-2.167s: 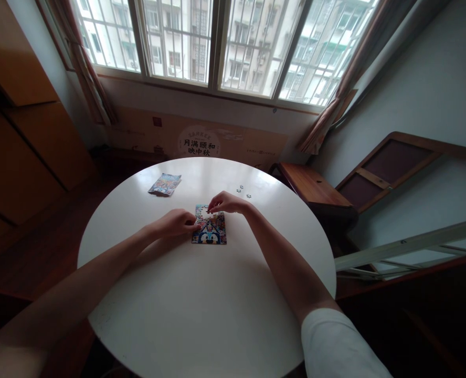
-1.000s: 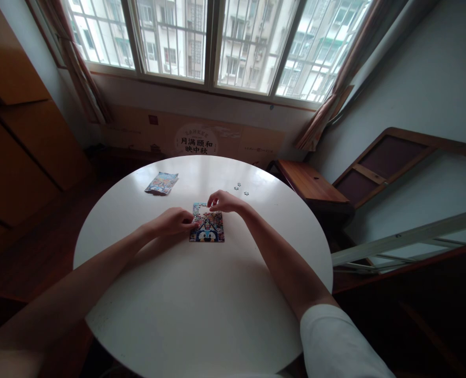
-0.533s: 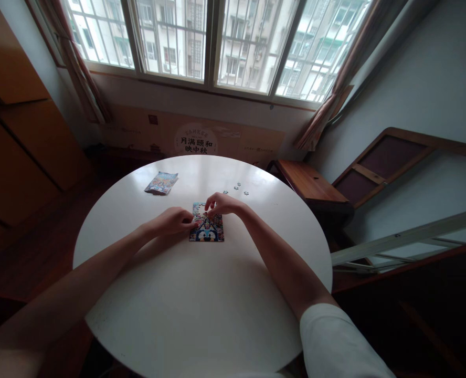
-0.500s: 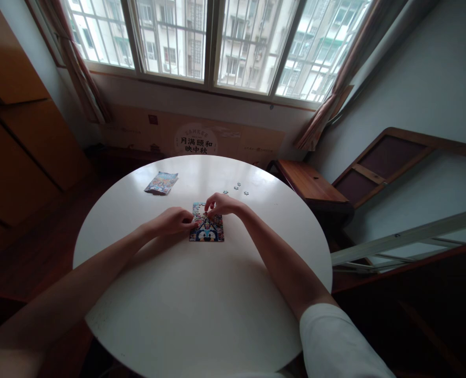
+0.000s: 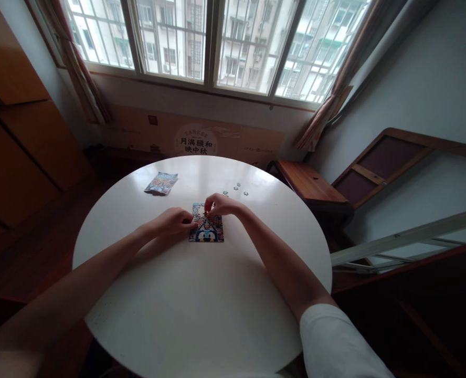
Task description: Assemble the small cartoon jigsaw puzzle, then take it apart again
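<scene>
An orange-brown wooden cabinet (image 5: 24, 139) stands at the far left of a room, beside a round, glossy white desk (image 5: 201, 304). On the desk's far left side lies a crumpled, multicoloured printed packet (image 5: 161, 184), flat and well apart from the hands. Toward the centre, a person's left hand (image 5: 175, 220) is curled, its fingertips touching the left edge of a rectangular, multicoloured jigsaw puzzle (image 5: 207, 232); whether they grip it cannot be told. The puzzle lies flat mid-desk, a blue cartoon face at its near end and a pale, unfilled gap toward the far end. The right hand (image 5: 220, 203), over the puzzle's far right part, pinches a small dark puzzle piece (image 5: 205, 213) at the gap. Small loose pieces (image 5: 235, 188) lie scattered beyond it, far right, with a reddish-brown wooden stool (image 5: 311, 181) past the desk's right edge.
</scene>
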### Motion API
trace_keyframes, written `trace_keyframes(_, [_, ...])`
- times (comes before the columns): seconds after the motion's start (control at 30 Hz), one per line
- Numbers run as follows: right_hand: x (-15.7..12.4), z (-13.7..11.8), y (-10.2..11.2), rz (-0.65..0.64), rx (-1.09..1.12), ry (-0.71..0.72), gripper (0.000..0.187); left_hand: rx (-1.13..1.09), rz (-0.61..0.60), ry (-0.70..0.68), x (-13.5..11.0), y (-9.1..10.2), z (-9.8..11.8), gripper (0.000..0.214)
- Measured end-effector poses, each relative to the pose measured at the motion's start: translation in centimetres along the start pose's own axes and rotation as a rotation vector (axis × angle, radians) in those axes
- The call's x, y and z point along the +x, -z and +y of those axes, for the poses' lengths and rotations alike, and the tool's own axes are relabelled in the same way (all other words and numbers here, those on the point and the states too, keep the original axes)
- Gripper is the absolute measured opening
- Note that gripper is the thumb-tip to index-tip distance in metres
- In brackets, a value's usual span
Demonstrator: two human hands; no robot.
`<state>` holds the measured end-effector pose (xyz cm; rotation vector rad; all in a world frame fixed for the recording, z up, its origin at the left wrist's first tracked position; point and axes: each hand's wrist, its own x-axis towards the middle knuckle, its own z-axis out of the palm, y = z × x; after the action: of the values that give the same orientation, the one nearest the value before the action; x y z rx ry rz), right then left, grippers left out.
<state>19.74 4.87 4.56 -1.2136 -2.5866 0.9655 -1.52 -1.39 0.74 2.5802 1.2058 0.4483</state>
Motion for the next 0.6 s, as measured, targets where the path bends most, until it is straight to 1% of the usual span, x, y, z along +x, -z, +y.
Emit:
trace_keyframes(0.2, [0.11, 0.30, -0.17, -0.013, 0.073, 0.082, 0.023, -0.003, -0.018, 0.015, -0.01, 0.15, 0.17, 0.051])
trace_keyframes(0.33, [-0.18, -0.24, 0.22, 0.067, 0.081, 0.122, 0.021, -0.013, -0.019, 0.017, -0.06, 0.27, 0.29, 0.051])
trace_keyframes(0.43, [-0.15, -0.20, 0.34, 0.125, 0.083, 0.089, 0.020, -0.021, -0.021, 0.020, -0.10, 0.34, 0.34, 0.051])
trace_keyframes(0.6, [0.31, 0.67, 0.15, 0.112, 0.191, 0.035, 0.013, -0.027, -0.020, 0.014, -0.10, 0.20, 0.04, 0.052])
